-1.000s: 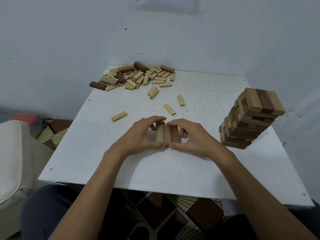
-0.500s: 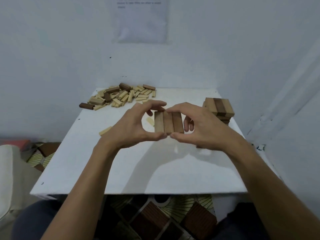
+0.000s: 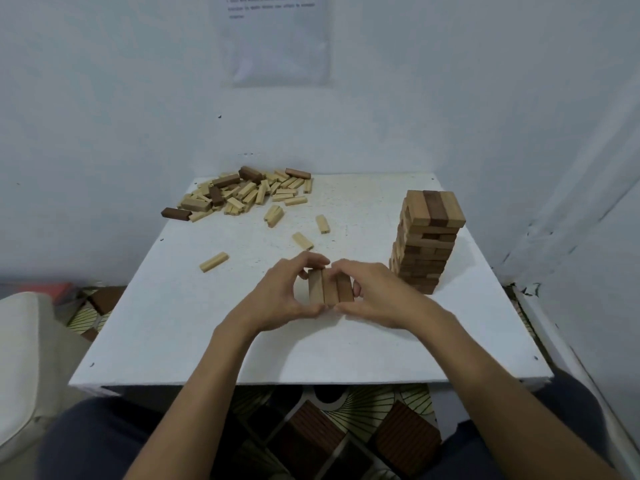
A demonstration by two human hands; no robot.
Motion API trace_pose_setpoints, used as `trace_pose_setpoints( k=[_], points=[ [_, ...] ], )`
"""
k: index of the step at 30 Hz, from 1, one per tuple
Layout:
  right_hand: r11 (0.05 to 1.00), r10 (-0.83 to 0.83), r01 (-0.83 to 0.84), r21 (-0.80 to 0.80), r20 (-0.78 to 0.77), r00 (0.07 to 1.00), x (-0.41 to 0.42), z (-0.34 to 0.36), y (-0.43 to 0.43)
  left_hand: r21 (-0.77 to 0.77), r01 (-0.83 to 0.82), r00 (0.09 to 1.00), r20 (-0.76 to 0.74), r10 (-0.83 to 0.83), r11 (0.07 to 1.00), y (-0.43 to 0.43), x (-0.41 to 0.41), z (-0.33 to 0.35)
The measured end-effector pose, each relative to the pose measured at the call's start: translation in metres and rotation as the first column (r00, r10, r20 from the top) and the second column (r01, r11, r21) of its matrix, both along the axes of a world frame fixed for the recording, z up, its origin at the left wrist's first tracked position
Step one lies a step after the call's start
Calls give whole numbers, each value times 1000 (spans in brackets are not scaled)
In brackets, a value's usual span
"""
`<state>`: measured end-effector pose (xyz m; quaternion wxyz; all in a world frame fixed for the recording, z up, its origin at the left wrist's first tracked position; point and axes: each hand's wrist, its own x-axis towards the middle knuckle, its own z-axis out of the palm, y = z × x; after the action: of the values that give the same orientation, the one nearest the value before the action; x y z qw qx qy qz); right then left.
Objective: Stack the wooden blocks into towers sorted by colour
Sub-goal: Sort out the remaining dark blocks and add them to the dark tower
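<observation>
Three brown wooden blocks (image 3: 329, 287) lie side by side as one row, held between both hands over the middle of the white table (image 3: 173, 323). My left hand (image 3: 280, 294) pinches the row's left side with thumb and fingers. From the right, my right hand (image 3: 374, 296) pinches it the same way. A tall tower of brown blocks (image 3: 424, 239) stands at the right. A heap of pale and dark blocks (image 3: 242, 194) lies at the far left.
Several loose pale blocks (image 3: 214, 261) lie scattered between the heap and my hands. White walls close in behind and to the right of the table. A pale cushion (image 3: 24, 358) sits at the left, and a patterned floor (image 3: 311, 434) shows below the front edge.
Both hands lifted the row of three blocks off the table, and they still hold it together between them. The view shifted, so the tower now shows in full at the right.
</observation>
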<state>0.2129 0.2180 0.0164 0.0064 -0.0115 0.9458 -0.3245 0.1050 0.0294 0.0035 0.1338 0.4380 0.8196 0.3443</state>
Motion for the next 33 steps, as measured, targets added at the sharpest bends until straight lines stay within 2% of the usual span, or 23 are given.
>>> trace_pose_setpoints(
  k=[3, 8, 12, 14, 18, 22, 28, 33],
  points=[
    [999, -6, 8, -36, 49, 999, -5, -27, -5, -33, -33, 999, 27, 34, 999, -4, 1, -23],
    [998, 14, -11, -66, 35, 999, -11, -36, -6, -20, -64, 998, 19, 64, 998, -6, -5, -40],
    [1000, 19, -18, -4, 41, 999, -9, -34, -6, -79, -38, 999, 3, 38, 996, -6, -6, -37],
    [999, -3, 1, 38, 47, 999, -4, -36, -7, -69, -38, 998, 44, 41, 997, -7, -8, -32],
    [975, -179, 187, 117, -74, 981, 4, -45, -23, -86, -48, 998, 42, 51, 995, -4, -23, -30],
    [893, -375, 415, 177, -221, 900, 2, -54, -45, -168, 33, 999, 0, -33, 985, 7, -30, -29],
    [834, -373, 467, 293, -323, 870, -3, -66, -62, -285, 98, 992, -46, -116, 953, 16, -31, -30],
    [868, -364, 447, 214, -338, 868, -2, -68, -50, -249, 76, 995, -47, -91, 965, 10, -32, -28]
  ],
)
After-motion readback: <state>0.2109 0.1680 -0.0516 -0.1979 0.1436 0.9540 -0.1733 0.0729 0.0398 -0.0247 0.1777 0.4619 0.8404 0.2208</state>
